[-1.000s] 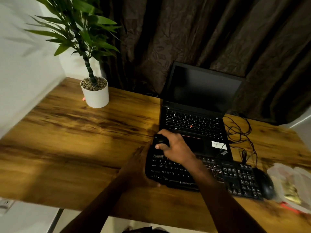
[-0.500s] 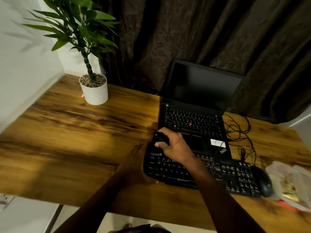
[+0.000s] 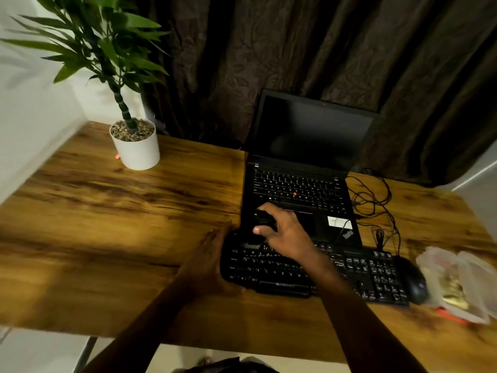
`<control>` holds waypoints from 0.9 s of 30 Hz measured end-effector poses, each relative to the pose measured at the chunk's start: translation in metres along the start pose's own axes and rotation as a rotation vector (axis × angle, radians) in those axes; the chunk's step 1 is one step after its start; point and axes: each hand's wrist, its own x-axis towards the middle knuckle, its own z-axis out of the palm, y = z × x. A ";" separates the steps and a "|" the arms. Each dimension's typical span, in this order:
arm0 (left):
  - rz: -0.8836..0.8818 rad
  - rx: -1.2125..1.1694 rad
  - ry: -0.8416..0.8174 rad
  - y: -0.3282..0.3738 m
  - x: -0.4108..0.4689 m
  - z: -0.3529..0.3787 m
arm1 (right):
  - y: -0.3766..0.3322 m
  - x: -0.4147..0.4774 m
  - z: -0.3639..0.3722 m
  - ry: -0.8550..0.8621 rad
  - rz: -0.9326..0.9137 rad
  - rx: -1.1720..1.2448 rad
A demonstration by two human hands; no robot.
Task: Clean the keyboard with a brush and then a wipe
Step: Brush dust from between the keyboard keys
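The left hand [image 3: 212,261] holds the left end of the keyboard [image 3: 271,270] on the desk [image 3: 134,238], likely to stop it sliding, while the right hand [image 3: 285,230] grips a black brush [image 3: 265,219] over its top left keys.

You have a single view, from the camera worn on your head. It looks forward and steeply down, from above the near edge of the tabletop [image 3: 134,211], close over the keyboard [image 3: 376,273]. Behind the keyboard it takes in the laptop [image 3: 309,135] and curtain [image 3: 269,49]; far left of it, the plant pot [image 3: 137,152].
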 end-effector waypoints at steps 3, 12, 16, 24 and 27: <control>-0.045 -0.054 -0.031 0.001 0.001 -0.002 | 0.011 -0.010 -0.018 -0.009 0.009 -0.042; -0.050 -0.085 -0.045 0.006 0.002 -0.005 | 0.004 -0.011 -0.011 0.014 -0.037 0.017; -0.066 -0.077 -0.065 0.001 0.001 -0.003 | 0.008 -0.015 -0.018 0.017 0.006 0.072; -0.096 -0.077 -0.093 0.000 0.000 -0.002 | 0.020 -0.027 -0.038 0.031 0.031 -0.055; -0.127 -0.069 -0.094 0.001 0.001 -0.002 | 0.017 -0.025 -0.026 0.056 0.022 0.058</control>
